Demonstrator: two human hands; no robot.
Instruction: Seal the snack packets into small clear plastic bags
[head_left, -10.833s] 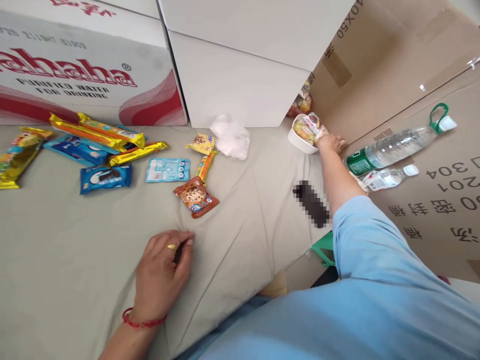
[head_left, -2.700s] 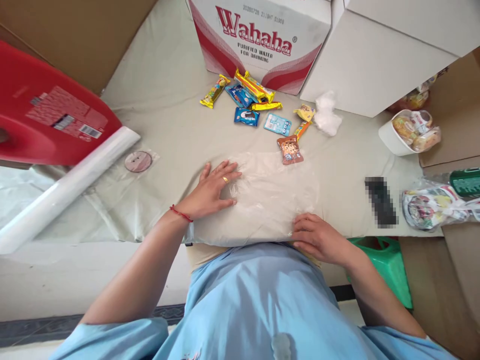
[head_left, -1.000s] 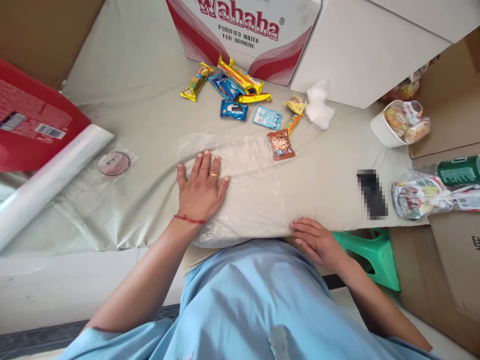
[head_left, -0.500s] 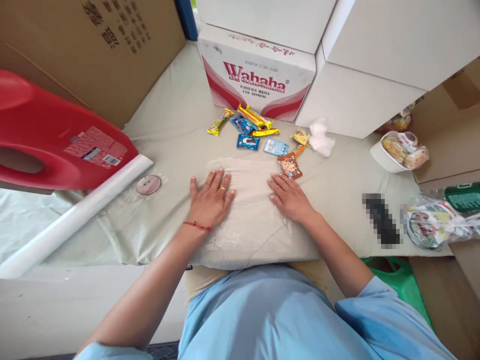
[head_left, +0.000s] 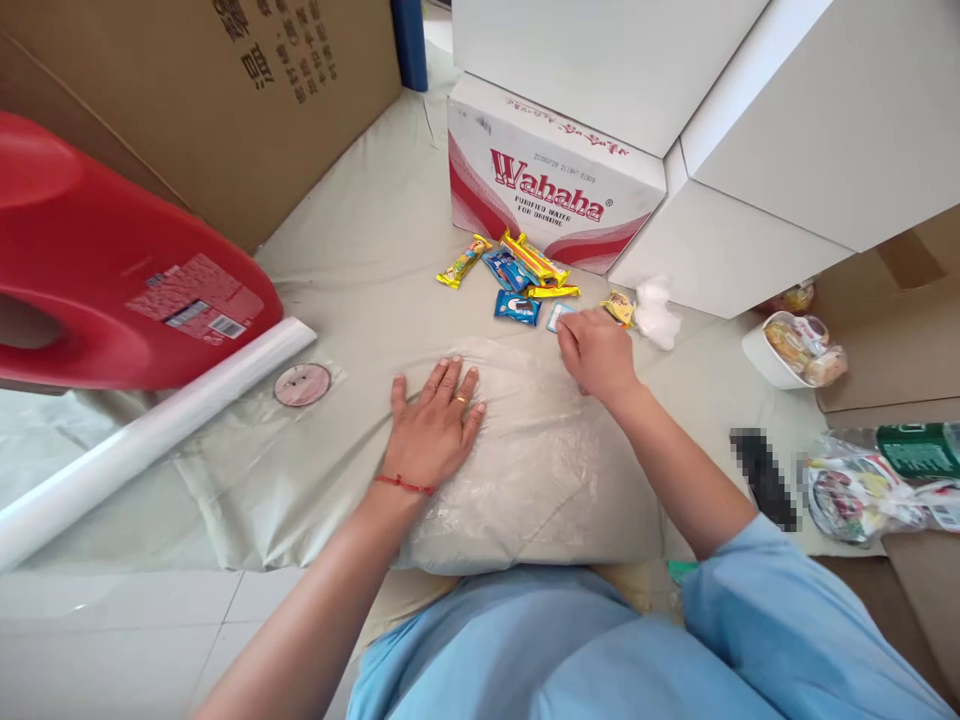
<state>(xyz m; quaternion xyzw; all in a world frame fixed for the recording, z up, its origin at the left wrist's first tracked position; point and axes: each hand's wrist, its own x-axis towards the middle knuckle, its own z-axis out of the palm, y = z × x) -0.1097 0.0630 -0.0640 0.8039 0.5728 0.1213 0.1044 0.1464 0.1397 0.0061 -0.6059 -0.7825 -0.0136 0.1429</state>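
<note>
My left hand (head_left: 435, 425) lies flat with fingers spread on a sheet of clear plastic film (head_left: 525, 450) over the cloth-covered table. My right hand (head_left: 598, 355) is closed, its fingers curled downward and out of sight, so what it grips cannot be made out. Just past its fingertips, part of a light blue packet (head_left: 559, 316) shows. The brown cookie packet is hidden at the right hand. Beyond lie a dark blue cookie packet (head_left: 517, 307), another blue packet (head_left: 508, 270) and several yellow snack packets (head_left: 534, 260). A small yellow packet (head_left: 619, 306) sits beside a white crumpled bag (head_left: 658, 313).
A Wahaha carton (head_left: 555, 180) and white boxes (head_left: 765, 220) stand behind. At left are a red jug (head_left: 135, 270), a film roll (head_left: 165, 430) and a brown carton (head_left: 225, 110). A white bowl of packaged snacks (head_left: 776, 362) and a bagged item (head_left: 862, 490) stand right.
My right hand has risen off the film, moved forward onto the brown cookie packet's spot and curled its fingers. The left hand still rests flat. The view has shifted slightly.
</note>
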